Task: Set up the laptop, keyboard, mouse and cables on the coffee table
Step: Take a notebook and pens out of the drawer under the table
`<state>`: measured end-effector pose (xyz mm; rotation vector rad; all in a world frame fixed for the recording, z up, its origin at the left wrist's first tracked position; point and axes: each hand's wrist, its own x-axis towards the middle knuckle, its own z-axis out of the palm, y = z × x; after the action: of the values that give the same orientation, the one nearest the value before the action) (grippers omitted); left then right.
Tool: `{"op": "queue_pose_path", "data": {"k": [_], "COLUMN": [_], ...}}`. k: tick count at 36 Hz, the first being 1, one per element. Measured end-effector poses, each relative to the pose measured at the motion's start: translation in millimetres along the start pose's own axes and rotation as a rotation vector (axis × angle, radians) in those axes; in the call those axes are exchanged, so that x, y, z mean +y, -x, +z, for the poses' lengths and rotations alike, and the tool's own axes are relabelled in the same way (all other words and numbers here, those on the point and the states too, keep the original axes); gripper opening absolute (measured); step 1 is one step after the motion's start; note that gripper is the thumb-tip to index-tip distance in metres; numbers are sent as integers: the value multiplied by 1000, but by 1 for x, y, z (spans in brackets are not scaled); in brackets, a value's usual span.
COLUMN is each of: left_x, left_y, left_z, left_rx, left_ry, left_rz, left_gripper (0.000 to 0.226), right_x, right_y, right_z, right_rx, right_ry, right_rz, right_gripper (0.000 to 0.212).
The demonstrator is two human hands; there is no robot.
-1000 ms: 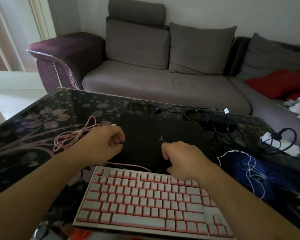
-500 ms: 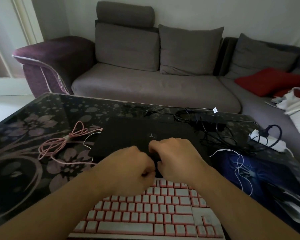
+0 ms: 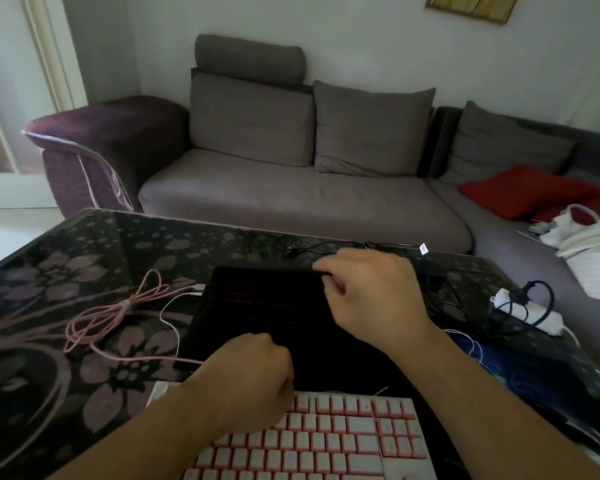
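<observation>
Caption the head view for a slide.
Right hand lifts the laptop lid; left hand steadies its base above the pink keyboard.

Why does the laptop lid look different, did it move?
Yes. The laptop lid has swung up and back toward the sofa; the right hand holds its top edge.

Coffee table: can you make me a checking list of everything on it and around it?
Surface: coffee table, dark and glossy with a flower pattern.
Job's things: black laptop; pink-and-white keyboard in front of it; no mouse seen.
Clutter: blue mat; white power strip.
Hands: right hand pinches the laptop's raised edge; left hand curled at its near edge, grip hidden.
Cables: bundled pink cable; thin white cable; black cables behind the laptop.
Surroundings: grey sofa, red cushion, white bag.
</observation>
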<state>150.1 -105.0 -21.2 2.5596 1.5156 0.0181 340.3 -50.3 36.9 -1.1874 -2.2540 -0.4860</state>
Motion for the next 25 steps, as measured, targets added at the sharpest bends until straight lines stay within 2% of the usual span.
{"op": "queue_pose_path", "data": {"k": [4,9,12,15,17,20,25], "left_x": [0,-4,-5,-8,-13,-18,-20], "left_y": [-3,-6,-10,-22,-29,-35,-43], "left_z": [-7,-13,-17,-26,-28,-29,-22], "left_rx": [-20,-87,-151,-349,-434,-423,-309], "left_ry": [9,20,50,78,110,126,65], "left_rz": [-11,-56,-101,-147,-164,-189,-166], "left_gripper": [29,31,31,33,36,39,42], "right_x": [14,32,36,35,34,32,26], "right_y": [-42,-91,-108,-118,-124,-137,-149], "right_z": [8,22,29,31,31,30,28], "right_rx": [140,162,78,-80,-149,-214,-304], "right_ry": [71,101,87,38,28,54,108], "right_rz": [95,185,213,253,290,324,347], "right_gripper": [11,15,32,61,72,79,82]}}
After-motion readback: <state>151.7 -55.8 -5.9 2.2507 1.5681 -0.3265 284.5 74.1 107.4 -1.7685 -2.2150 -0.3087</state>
